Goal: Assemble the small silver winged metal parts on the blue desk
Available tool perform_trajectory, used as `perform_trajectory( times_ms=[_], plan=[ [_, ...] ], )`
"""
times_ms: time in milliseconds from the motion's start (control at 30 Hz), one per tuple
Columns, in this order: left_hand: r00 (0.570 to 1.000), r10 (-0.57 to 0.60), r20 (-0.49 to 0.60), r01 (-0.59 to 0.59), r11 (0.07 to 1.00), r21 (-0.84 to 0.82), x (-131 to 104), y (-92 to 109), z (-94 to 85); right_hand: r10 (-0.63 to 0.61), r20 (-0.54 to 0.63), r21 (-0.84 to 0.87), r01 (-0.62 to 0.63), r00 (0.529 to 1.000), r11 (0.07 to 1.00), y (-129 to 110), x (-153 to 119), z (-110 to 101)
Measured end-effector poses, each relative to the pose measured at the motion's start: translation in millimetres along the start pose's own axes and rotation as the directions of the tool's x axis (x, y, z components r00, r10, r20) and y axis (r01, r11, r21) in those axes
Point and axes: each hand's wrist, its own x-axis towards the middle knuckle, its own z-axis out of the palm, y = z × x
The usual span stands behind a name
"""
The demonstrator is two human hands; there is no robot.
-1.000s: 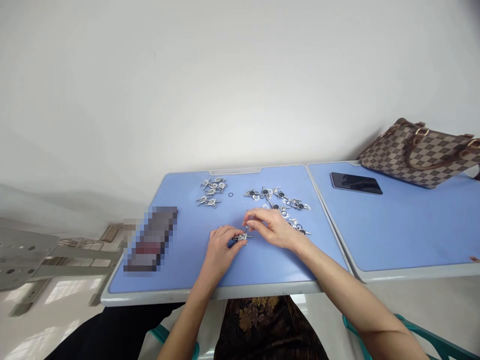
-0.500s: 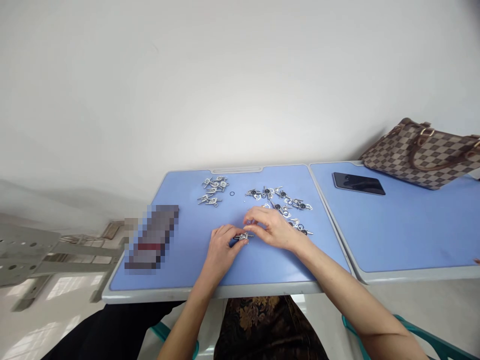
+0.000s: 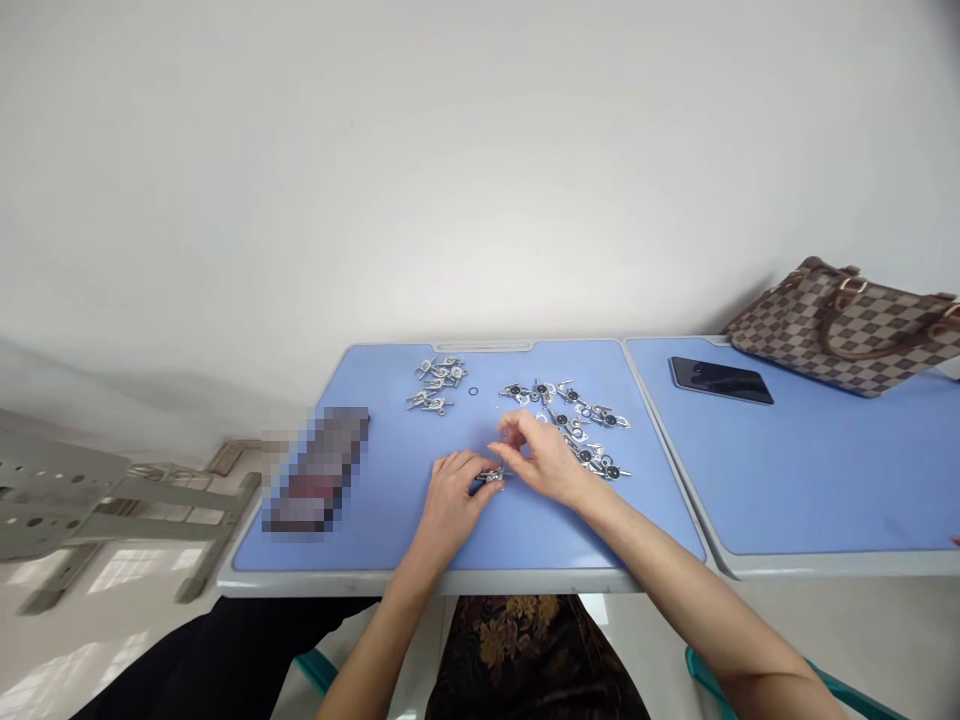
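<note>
My left hand point(image 3: 454, 497) rests on the blue desk point(image 3: 360, 550) with thumb and fingers closed on a small silvery metal fitting point(image 3: 493, 478). Just to the right of that fitting is my right hand point(image 3: 546, 460), its fingers curled and its thumb held apart from them. I see nothing clear between those fingertips. Beyond my right hand spreads a loose group of metal fittings with round black parts point(image 3: 564, 420), partly covered by the hand. Farther left sits a small cluster of plain silvery fittings point(image 3: 437, 384). A thin dark ring point(image 3: 473, 391) lies between the two groups.
At the desk's left side lies a dark, blurred-out flat object point(image 3: 319, 470). On the adjoining desk point(image 3: 787, 470) are a black phone point(image 3: 721, 380) and a checkered handbag point(image 3: 832, 330). A white wall point(image 3: 480, 200) stands behind both desks. Another person's fingertip shows at the far right edge.
My right hand's fingers have lifted and drawn back slightly from the fitting. My left hand keeps its hold. The whole view has shifted a little.
</note>
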Motion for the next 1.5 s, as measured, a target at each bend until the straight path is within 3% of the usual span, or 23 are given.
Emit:
perform_trajectory(
  times_ms=[133, 233, 367, 733, 1133, 1500],
  plan=[
    [1.0, -0.009, -0.006, 0.009, 1.0, -0.018, -0.3, 1.2, -0.7, -0.109, 0.146, -0.048, 0.117, 0.983, 0.992, -0.9, 2.2, -14.3],
    [1.0, -0.026, 0.001, 0.026, 0.999, -0.036, -0.2, 2.6, -1.2, -0.143, 0.202, 0.035, 0.139, 0.969, 0.99, -2.9, 3.0, -24.0],
    [1.0, -0.024, 0.002, 0.024, 0.999, -0.04, -0.4, 1.7, -0.6, -0.144, 0.15, 0.112, 0.128, 0.978, 0.986, -3.4, 3.1, -25.4],
    [1.0, -0.01, -0.007, 0.009, 1.0, -0.021, -0.9, 1.2, 0.1, -0.108, 0.017, -0.019, 0.108, 0.994, 0.994, -5.7, 1.3, -14.7],
    [1.0, -0.02, -0.01, 0.02, 1.0, -0.023, -2.1, 1.1, -0.1, -0.041, -0.042, -0.057, 0.039, 0.998, 0.998, -9.4, -1.1, -3.1],
    [0.999, 0.026, 0.041, -0.02, 0.991, -0.135, -6.5, -5.0, -4.8, -0.093, -0.095, -0.039, 0.089, 0.991, 0.995, -6.0, -10.4, -7.9]
  ],
)
